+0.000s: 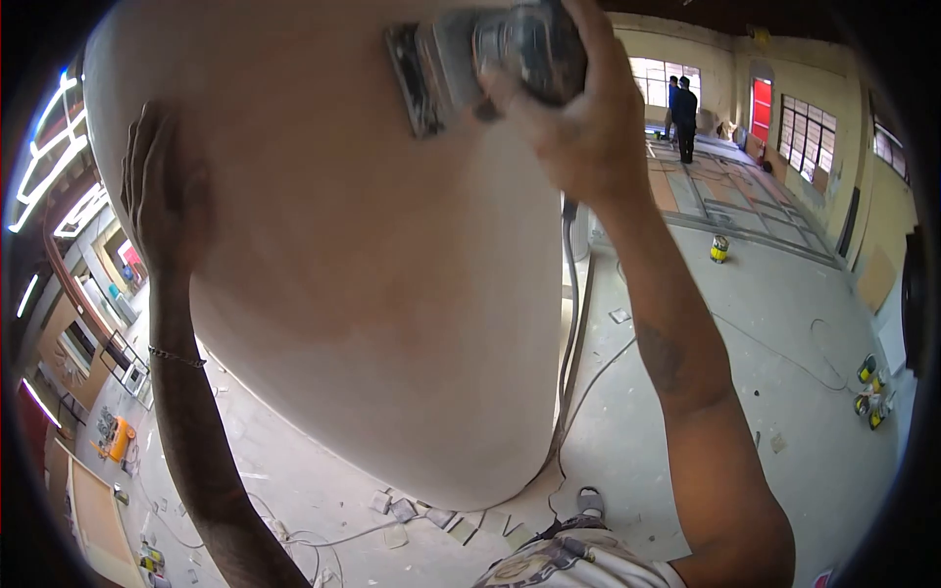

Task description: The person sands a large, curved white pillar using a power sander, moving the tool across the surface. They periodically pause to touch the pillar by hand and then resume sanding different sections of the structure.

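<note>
A large, rounded, cream-coloured column fills the middle of the view. My right hand grips a grey electric sander and presses its flat pad against the column's upper part. A cable hangs down from the sander along the column's right side. My left hand lies flat, fingers apart, on the column's left side. A thin bracelet sits on my left wrist.
Sandpaper scraps and a cable lie on the dusty concrete floor at the column's foot. A yellow can stands on the floor to the right. Two people stand far back. Yellow tools lie at the right.
</note>
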`<state>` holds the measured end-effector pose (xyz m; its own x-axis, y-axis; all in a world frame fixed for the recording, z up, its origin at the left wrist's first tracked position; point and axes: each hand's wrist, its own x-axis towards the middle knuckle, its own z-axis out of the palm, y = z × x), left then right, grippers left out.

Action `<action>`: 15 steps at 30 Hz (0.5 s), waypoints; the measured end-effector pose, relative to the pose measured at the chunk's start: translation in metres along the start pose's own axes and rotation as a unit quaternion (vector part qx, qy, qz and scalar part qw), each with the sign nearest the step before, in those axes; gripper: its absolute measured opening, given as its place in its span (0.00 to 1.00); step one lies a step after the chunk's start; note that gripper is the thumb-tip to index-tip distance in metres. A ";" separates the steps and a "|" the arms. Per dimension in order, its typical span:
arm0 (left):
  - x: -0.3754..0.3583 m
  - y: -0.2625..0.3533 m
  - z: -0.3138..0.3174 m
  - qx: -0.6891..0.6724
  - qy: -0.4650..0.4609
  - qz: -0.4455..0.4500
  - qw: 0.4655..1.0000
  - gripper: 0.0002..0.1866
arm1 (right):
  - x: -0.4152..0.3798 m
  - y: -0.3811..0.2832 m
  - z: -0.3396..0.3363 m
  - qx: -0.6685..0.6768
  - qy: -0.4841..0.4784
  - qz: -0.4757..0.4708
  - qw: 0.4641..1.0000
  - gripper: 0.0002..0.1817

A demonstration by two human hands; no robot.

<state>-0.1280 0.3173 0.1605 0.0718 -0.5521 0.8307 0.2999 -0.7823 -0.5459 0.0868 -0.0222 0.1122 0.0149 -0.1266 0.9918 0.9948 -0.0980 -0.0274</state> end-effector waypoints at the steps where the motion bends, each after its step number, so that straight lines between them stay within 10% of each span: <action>1: -0.001 0.000 -0.001 0.001 -0.006 -0.006 1.000 0.30 | -0.017 -0.002 -0.003 -0.002 -0.008 0.013 1.000 0.41; 15: 0.000 -0.001 0.000 -0.019 -0.006 -0.001 1.000 0.30 | -0.111 -0.010 -0.021 -0.005 -0.032 0.035 0.999 0.47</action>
<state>-0.1281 0.3184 0.1609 0.0833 -0.5477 0.8325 0.2642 -0.7934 -0.5484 0.0731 -0.0282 -0.0004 0.0910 -0.0707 0.9933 0.9901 -0.1011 -0.0979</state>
